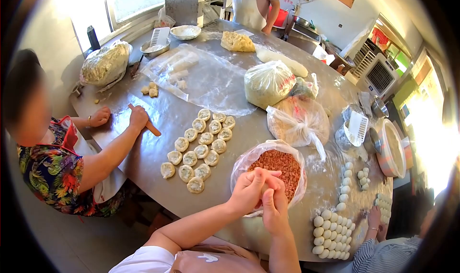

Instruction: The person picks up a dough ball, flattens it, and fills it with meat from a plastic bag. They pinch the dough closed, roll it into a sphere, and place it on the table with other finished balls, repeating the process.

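Note:
My left hand point(247, 191) and my right hand point(275, 210) are cupped together, fingers curled and touching, over the near side of a bowl lined with a plastic bag point(238, 166). Reddish minced filling point(290, 164) fills that bowl. Whatever lies between my palms is mostly hidden; a small pale patch shows there, too little to name. Left of the bowl, several round filled buns point(201, 151) sit in rows on the metal table point(158, 170). To the right, many smooth white dough balls point(333, 232) are packed in a block.
Behind the bowl stand a tied plastic bag point(299, 122) and a bag of greens point(268, 84). A dough lump point(237, 41) and a plastic sheet point(211, 81) lie farther back. At left, a person's hand point(139, 116) holds a wooden stick point(152, 128). Another person's hand point(374, 217) is at right.

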The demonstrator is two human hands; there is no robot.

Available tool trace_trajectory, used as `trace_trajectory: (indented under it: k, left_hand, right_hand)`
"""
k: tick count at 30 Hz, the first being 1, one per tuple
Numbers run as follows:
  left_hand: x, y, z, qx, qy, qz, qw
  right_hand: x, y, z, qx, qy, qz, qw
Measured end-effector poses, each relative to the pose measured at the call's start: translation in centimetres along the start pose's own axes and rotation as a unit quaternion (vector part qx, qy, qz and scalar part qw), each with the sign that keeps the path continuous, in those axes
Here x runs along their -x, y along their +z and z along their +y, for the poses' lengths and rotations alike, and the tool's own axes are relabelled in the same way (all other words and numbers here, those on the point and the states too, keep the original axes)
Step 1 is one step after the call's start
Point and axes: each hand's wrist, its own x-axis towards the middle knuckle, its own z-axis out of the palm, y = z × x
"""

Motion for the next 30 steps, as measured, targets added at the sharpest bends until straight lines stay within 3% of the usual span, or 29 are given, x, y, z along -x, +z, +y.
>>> trace_trajectory:
  k: [2, 4, 5, 7, 8, 9, 11, 13, 15, 17, 19, 21, 23, 30]
  left_hand:
    - [0.2, 2.3, 2.7, 0.116, -0.059, 0.078, 0.988]
    - [-0.1, 2.9, 2.0, 0.082, -0.003, 0.096, 0.992]
    - [-0.2, 3.3, 1.6, 0.064, 0.025, 0.106, 0.992]
    - [-0.1, 1.2, -1.2, -0.079, 0.091, -0.011, 0.993]
    - [0.1, 1.1, -1.5, -0.077, 0.061, 0.024, 0.995]
    - [0.0, 1.6, -1.4, -0.061, 0.069, 0.043, 0.995]
    - [-0.4, 0.9, -1.9, -0.144, 0.116, -0.021, 0.983]
    - [0.5, 1.7, -1.0, -0.097, -0.021, 0.000, 0.995]
    - [-0.3, 1.5, -1.4, -0.079, 0.017, -0.047, 0.996]
    - [-0.6, 0.8, 0.0, -0.056, -0.003, -0.014, 0.998]
    - [-1.0, -0.8, 1.6, -0.073, -0.015, -0.006, 0.997]
    - [-1.2, -2.9, 2.4, -0.089, -0.031, 0.028, 0.995]
    - [-1.2, -4.2, 2.9, -0.099, -0.038, 0.087, 0.991]
    - [-1.9, -5.9, 3.8, -0.110, -0.070, 0.148, 0.980]
  right_hand:
    - [0.3, -1.1, 0.9, -0.119, 0.093, 0.001, 0.989]
    - [0.3, -2.0, 0.9, -0.184, 0.146, 0.003, 0.972]
    - [0.1, -2.0, 1.0, -0.148, 0.121, -0.008, 0.982]
    - [0.3, -1.9, 1.5, -0.075, 0.079, -0.017, 0.994]
    - [0.2, -1.9, 1.5, -0.014, 0.054, -0.014, 0.998]
    - [0.1, -1.9, 1.8, -0.024, 0.051, -0.014, 0.998]
    - [-0.4, -2.4, 1.3, -0.038, 0.059, -0.021, 0.997]
    - [-0.6, -4.3, 1.2, -0.050, 0.098, -0.015, 0.994]
    - [-0.8, -6.4, 2.5, -0.066, 0.149, 0.000, 0.987]
    - [-2.0, -10.7, 3.0, -0.033, 0.218, 0.084, 0.972]
    - [-3.5, -16.1, 6.0, 0.170, 0.139, 0.210, 0.953]
    - [-4.9, -22.0, 8.2, 0.305, 0.135, 0.267, 0.904]
    - [-5.8, -27.9, 11.6, 0.516, 0.110, 0.268, 0.806]
    - [-9.9, -36.8, 18.1, 0.577, 0.067, 0.216, 0.785]
